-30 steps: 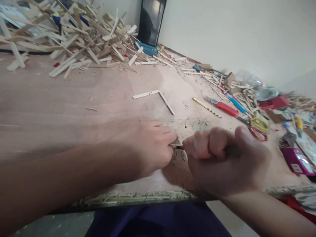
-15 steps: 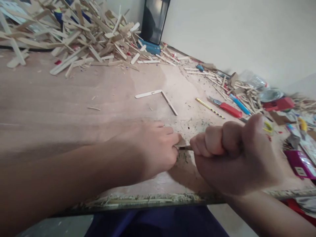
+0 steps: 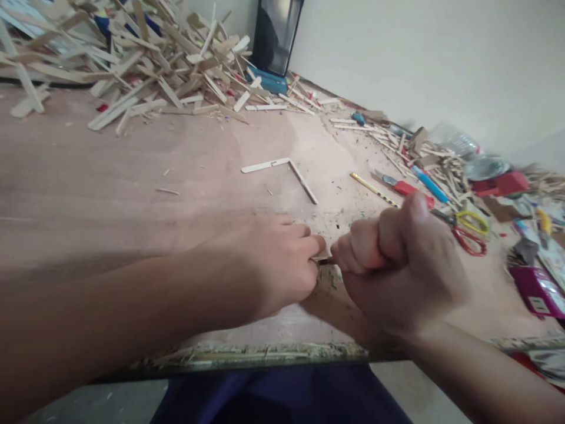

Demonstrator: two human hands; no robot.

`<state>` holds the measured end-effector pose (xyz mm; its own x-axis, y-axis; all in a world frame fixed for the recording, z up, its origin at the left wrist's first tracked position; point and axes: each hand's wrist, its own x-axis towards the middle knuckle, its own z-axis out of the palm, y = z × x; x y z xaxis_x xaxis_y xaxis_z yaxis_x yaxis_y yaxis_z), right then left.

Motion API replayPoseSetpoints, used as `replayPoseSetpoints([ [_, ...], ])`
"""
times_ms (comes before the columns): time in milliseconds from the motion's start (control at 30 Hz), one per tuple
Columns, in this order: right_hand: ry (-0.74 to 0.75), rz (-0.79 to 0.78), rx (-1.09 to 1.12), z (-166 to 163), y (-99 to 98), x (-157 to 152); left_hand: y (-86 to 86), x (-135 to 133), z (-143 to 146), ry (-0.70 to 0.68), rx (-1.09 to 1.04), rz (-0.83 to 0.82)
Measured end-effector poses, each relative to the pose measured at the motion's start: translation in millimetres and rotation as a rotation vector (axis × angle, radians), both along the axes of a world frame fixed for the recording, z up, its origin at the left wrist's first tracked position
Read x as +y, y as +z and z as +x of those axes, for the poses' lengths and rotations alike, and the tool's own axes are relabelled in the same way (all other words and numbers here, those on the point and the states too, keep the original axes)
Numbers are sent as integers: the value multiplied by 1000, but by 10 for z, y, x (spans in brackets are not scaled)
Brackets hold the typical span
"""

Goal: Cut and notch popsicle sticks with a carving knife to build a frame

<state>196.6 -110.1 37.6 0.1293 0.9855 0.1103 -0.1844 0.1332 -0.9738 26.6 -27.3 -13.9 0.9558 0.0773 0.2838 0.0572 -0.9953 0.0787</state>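
My left hand (image 3: 273, 265) lies curled on the wooden board (image 3: 132, 176), its fingertips pinching a small wooden stick piece (image 3: 321, 254). My right hand (image 3: 397, 265) is a tight fist just to its right, and a thin dark tool tip (image 3: 325, 261) pokes out of that fist against the stick piece. The tool's handle is hidden inside the fist. Beyond the hands, two flat sticks joined at a corner (image 3: 282, 171) lie on the board.
A big heap of flat wooden sticks (image 3: 132, 53) fills the far left. Along the right lie a striped pencil (image 3: 371, 189), a red-handled cutter (image 3: 404, 187), a blue pen (image 3: 427, 184), scissors (image 3: 465, 231), a magenta box (image 3: 532, 288) and stick scraps. A dark panel (image 3: 276, 35) leans on the wall.
My right fist pulled a little to the right half a second ago and has come back against the left fingertips. The left hand has stayed put.
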Motion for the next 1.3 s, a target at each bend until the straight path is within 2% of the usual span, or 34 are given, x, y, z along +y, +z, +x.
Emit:
replayPoseSetpoints([
  [367,-68,-12,35,-14,-47,35,-42,-5,0,12,-23,-10],
  [733,-5,-38,79,207,29,14,-64,-4,-17,6,-136,10],
  [1133,90,-12,36,210,-19,40,-103,-21,21,38,-107,46],
  [1300,69,19,26,192,-28,5,-68,-13,-19,23,-110,30],
])
